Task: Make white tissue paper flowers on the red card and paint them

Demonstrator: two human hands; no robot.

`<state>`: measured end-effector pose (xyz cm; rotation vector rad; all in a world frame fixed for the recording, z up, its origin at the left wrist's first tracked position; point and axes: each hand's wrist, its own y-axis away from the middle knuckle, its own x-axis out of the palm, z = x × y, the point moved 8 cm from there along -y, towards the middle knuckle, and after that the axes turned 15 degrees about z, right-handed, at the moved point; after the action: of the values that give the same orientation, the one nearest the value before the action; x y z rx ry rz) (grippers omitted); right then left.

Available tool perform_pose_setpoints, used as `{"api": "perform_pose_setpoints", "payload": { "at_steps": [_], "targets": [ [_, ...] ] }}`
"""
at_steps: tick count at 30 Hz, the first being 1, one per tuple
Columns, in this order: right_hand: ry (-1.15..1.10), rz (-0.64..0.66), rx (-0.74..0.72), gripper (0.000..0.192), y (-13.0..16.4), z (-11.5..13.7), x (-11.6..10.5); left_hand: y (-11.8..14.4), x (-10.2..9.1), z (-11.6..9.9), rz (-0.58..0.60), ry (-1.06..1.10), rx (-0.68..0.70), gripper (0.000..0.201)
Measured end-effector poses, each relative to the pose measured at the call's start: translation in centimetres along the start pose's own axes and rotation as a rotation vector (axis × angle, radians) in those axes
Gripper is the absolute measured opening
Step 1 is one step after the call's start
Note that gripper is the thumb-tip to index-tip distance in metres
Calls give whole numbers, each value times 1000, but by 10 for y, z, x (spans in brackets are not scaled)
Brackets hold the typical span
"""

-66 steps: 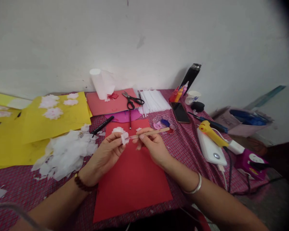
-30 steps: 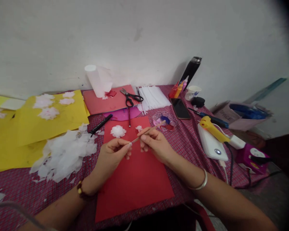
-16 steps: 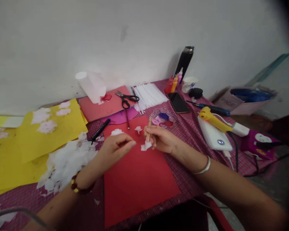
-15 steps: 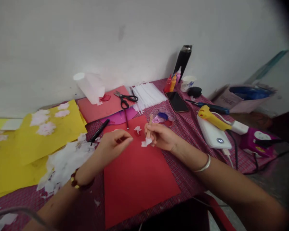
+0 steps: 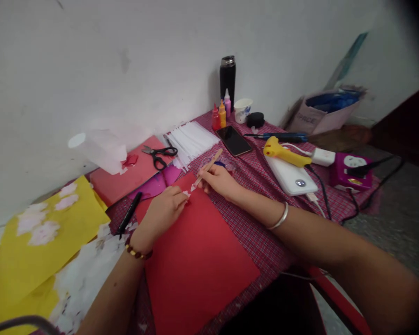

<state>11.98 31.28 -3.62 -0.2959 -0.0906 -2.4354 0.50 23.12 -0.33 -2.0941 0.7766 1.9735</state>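
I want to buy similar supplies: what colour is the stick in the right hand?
The stick is light tan, seen best in the head view.

A black thermos [image 5: 227, 79] stands behind a dark-screened smartphone [image 5: 234, 140], while a white power bank [image 5: 289, 176] lies near a purple socket block [image 5: 351, 171].

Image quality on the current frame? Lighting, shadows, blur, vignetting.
Head view: dim, flat light, with a soft shadow on the wall left of the black bottle; head view: upper right corner falls to black; head view: white paper pile looks soft, its layers running together; head view: lower tip of the wooden stick in the right hand lacks fine detail.
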Motion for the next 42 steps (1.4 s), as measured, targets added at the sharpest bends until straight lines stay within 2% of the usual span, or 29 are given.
{"api": "perform_pose_setpoints", "payload": {
  "at_steps": [5,11,17,23,33,37,40,42],
  "targets": [
    [132,88,-21,16,-4,-6,6,-4,2,16,-78,2,-78,17],
    [436,130,-93,17,-3,-9,14,-5,4,32,-139,164,-177,12],
    [618,146,-139,15,-1,-2,24,-7,6,39,-124,341,-212,13],
    [705,165,-89,16,-1,0,28,-6,7,38,-118,351,-224,16],
    [731,191,-85,18,-4,-3,33,-4,6,39,-149,343,-207,16],
    [678,189,-138,16,-4,-2,32,-3,6,37,-145,317,-205,14],
    [489,114,-219,13,6,16,29,-2,7,35,-129,325,-179,16],
    [236,68,-307,16,24,42,31,1,5,37,-159,349,-191,19]
  ]
}}
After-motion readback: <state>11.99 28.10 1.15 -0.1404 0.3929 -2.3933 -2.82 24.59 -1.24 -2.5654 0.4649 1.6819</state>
